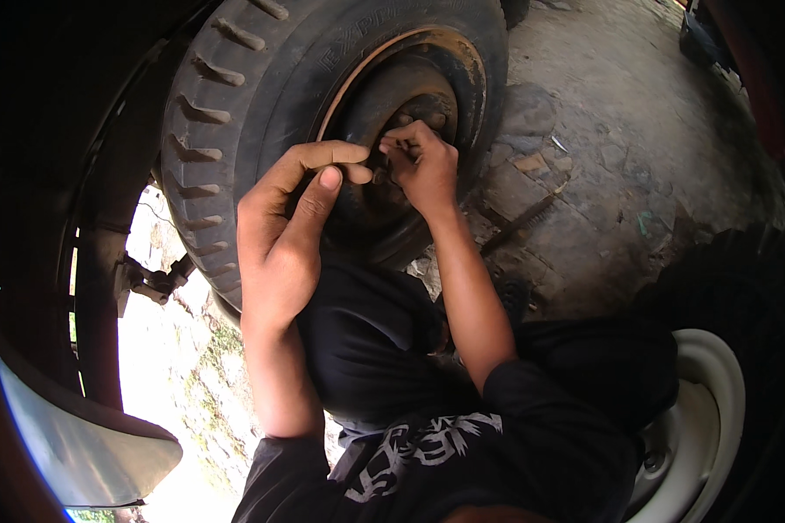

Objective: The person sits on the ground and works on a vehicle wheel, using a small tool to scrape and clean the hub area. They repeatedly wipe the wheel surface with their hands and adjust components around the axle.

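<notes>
Item: mounted wheel (323, 105), hub fastener (380, 174) being worked by hand.
Right hand (423, 166) grip pinched closed on the fastener at the rusty hub; left hand (283, 235) open alongside, fingertips touching. Step judged: finger-turning; next needs steady twisting.

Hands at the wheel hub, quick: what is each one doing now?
Left hand: fingers extended, thumb toward the hub; nothing visibly held.
Right hand: fingertips pinched at the hub; what they grip cannot be told.
</notes>
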`<state>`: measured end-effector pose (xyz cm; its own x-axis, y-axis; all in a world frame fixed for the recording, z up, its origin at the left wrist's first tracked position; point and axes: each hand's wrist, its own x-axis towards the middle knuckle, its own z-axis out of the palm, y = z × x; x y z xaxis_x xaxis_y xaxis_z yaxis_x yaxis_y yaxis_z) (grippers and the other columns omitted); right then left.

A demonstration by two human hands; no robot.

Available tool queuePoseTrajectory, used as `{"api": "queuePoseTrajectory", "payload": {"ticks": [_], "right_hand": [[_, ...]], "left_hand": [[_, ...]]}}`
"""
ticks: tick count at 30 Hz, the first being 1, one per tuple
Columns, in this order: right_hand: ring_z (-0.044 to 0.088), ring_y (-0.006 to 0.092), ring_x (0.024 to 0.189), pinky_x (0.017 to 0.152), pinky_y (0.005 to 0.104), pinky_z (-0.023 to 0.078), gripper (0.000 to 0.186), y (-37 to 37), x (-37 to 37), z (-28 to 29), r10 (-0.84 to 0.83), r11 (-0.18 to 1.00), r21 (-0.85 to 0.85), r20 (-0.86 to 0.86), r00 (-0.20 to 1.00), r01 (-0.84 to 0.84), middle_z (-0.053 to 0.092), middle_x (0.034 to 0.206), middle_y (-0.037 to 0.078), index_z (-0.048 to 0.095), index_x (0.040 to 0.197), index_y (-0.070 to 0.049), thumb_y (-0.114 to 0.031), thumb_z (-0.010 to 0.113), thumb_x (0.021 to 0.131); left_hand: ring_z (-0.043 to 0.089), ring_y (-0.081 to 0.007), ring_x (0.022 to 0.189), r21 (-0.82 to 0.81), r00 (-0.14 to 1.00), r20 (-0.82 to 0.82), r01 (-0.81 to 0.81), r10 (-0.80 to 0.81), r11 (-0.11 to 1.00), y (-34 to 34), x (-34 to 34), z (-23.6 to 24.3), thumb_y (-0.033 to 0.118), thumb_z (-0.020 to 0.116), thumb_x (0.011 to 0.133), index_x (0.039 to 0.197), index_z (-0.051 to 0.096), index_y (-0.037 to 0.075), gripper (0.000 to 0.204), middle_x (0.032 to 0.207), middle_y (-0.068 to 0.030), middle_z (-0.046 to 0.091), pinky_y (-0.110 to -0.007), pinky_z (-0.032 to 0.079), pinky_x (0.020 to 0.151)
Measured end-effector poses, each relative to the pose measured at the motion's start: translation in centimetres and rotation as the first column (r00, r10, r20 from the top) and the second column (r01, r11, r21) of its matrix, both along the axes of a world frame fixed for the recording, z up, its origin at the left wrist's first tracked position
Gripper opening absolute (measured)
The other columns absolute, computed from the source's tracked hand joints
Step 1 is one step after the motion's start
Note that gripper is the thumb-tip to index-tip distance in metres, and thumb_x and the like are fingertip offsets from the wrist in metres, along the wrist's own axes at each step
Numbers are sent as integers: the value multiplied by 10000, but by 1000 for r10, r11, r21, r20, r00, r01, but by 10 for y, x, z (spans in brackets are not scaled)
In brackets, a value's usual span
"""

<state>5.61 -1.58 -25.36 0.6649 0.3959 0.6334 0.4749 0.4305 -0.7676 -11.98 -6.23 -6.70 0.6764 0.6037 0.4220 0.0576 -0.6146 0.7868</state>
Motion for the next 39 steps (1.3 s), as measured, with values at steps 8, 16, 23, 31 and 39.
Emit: {"api": "queuePoseTrajectory", "payload": {"ticks": [8, 16, 23, 31, 39], "right_hand": [[814, 215, 892, 719, 316, 614, 153, -4, -18, 5, 38, 999, 11, -10, 999, -38, 806, 947, 118, 717, 976, -19, 40, 819, 878], [808, 213, 847, 693, 320, 602, 186, -4, -22, 6, -38, 998, 42, -38, 999, 40, 793, 898, 104, 722, 953, -35, 69, 820, 833], [801, 246, 820, 685, 330, 603, 179, 4, -8, 2, -237, 971, -2, -46, 970, 238, 793, 892, 123, 741, 957, -42, 33, 842, 829], [810, 169, 879, 779, 302, 622, 188, 7, -6, 6, 3, 1000, 1, -160, 987, -3, 825, 929, 99, 778, 1007, -31, 50, 839, 848], [816, 181, 890, 786, 314, 618, 165, -12, -12, 16, -140, 982, -127, 30, 990, 143, 824, 929, 105, 747, 1017, -21, -34, 851, 890]], "left_hand": [[676, -125, 1006, 4, 1000, 28, 13, -13, 1000, 4, 1, -2, 27, 568, 1079, 1208, 740, -48, 227, 1024, -91, 763, -246, 494, 933], [616, -73, 908, 27, 1000, -14, -14, 14, 1000, 4, 0, -1, 75, 581, 1088, 1204, 748, -33, 230, 1005, -59, 756, -208, 442, 817], [586, -61, 862, 47, 998, -50, -36, 38, 998, 4, 1, -4, 94, 587, 1088, 1208, 750, -24, 235, 988, -54, 758, -199, 416, 780], [642, -89, 911, 64, 997, -71, -27, 32, 998, 4, -3, -2, 66, 585, 1080, 1194, 757, -21, 224, 984, -67, 763, -221, 467, 812], [739, -226, 1024, 302, 978, 20, 192, -208, 934, 32, -15, 18, 88, 633, 1030, 1165, 767, -33, 225, 1049, -142, 779, -316, 534, 922]]}}
